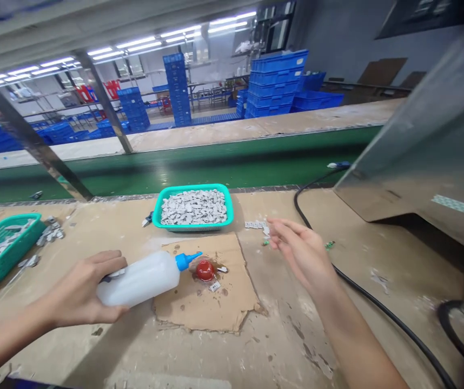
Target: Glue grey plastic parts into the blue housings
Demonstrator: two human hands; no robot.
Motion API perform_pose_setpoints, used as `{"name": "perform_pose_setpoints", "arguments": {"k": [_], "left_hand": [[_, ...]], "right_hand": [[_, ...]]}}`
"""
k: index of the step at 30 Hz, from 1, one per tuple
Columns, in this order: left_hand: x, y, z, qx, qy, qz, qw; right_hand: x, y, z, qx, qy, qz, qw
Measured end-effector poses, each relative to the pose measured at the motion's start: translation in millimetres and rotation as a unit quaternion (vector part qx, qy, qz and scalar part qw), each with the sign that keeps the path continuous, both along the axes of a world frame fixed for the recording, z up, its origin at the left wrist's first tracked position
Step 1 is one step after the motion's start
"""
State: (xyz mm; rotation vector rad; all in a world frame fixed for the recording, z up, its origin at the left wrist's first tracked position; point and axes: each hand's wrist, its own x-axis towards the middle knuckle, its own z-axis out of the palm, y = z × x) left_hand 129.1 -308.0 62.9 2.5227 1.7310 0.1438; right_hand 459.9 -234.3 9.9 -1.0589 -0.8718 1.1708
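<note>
My left hand [88, 286] is closed around a white squeeze bottle [140, 278] with a blue nozzle, tilted toward the right. A small grey piece [115, 274] shows at the fingers of that hand. The nozzle tip is near a round red lump [205, 270] on a torn cardboard sheet [199, 310]. Beside the lump lie a small white part [214, 286] and another piece [223, 269]. My right hand [297, 246] is pinched at a row of small white parts [255, 225]; whatever is between its fingertips is too small to make out.
A turquoise basket [193, 227] full of grey-white parts stands behind the cardboard. Another green basket [13, 259] is at left, with loose parts [51, 231] alongside. A black cable [382, 302] runs along the right, near a metal housing [422, 162]. Behind lies a green conveyor belt [216, 162].
</note>
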Motion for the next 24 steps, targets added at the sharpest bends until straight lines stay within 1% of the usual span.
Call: {"name": "perform_pose_setpoints", "arguments": {"k": [3, 5, 7, 8, 9, 11, 12, 13, 16, 18, 20, 22, 24], "left_hand": [[-9, 4, -8.9, -0.036, -0.057, 0.004, 0.998], [-19, 8, -17.7, -0.022, -0.101, 0.048, 0.994], [-33, 15, -27.6, -0.009, -0.16, 0.108, 0.981], [-41, 19, -32.2, -0.007, -0.206, 0.143, 0.968], [-49, 23, -36.3, -0.005, -0.26, 0.181, 0.949], [-65, 34, -41.8, -0.001, -0.36, 0.252, 0.898], [-73, 40, -43.1, 0.006, -0.395, 0.281, 0.875], [-80, 47, -43.8, 0.015, -0.415, 0.305, 0.857], [-102, 65, -44.8, 0.067, -0.427, 0.355, 0.829], [-116, 76, -47.4, 0.104, -0.427, 0.393, 0.808], [-128, 84, -51.4, 0.125, -0.427, 0.42, 0.791], [-139, 90, -55.0, 0.132, -0.428, 0.424, 0.787], [-145, 91, -56.7, 0.142, -0.423, 0.416, 0.793]], "right_hand": [[7, -10, -5.8, -0.039, -0.009, 0.007, 0.999], [15, -19, -10.5, -0.065, -0.02, 0.013, 0.998], [22, -27, -14.0, -0.092, -0.031, 0.017, 0.995], [24, -32, -14.7, -0.106, -0.038, 0.016, 0.993], [24, -36, -14.7, -0.12, -0.047, 0.014, 0.992], [20, -44, -12.9, -0.14, -0.062, -0.002, 0.988], [16, -48, -11.6, -0.14, -0.067, -0.016, 0.988], [10, -51, -10.3, -0.13, -0.069, -0.032, 0.989], [-10, -59, -8.2, -0.074, -0.061, -0.065, 0.993], [-22, -62, -8.8, -0.044, -0.062, -0.057, 0.995], [-31, -65, -9.8, -0.036, -0.067, -0.032, 0.997], [-36, -65, -9.4, -0.044, -0.069, -0.003, 0.997], [-40, -64, -6.6, -0.043, -0.077, 0.018, 0.996]]}}
